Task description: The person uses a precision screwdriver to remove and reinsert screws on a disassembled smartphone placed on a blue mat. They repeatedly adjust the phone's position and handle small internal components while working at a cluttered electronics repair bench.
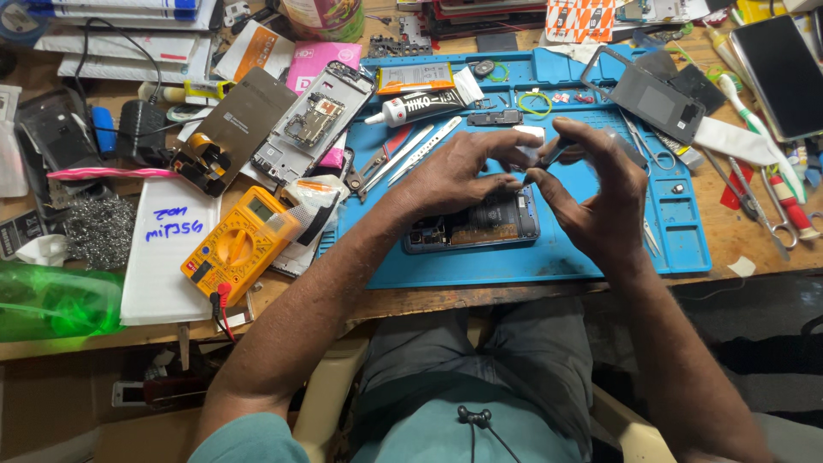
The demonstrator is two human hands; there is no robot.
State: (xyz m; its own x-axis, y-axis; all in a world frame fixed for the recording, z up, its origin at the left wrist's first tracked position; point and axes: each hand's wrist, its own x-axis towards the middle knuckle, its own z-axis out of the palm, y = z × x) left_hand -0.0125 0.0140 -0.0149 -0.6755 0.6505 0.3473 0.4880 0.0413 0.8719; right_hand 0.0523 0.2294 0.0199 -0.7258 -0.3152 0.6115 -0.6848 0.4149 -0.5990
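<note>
Standing by the bench, reading left to right: a yellow multimeter [238, 244] lies at the mat's nine o'clock edge, well apart from the work. On the blue repair mat [686, 249] an opened phone [473, 225] rests with its long axis running nine to three. The left hand [450, 176] hovers over its upper edge, fingers curled together around a small white piece [533, 147] at the phone's one o'clock. The right hand [600, 201] meets it from three o'clock, thumb and forefinger pinched on a slim dark tool [559, 153] that points toward ten o'clock, at the white piece. Both hands look equally near.
</note>
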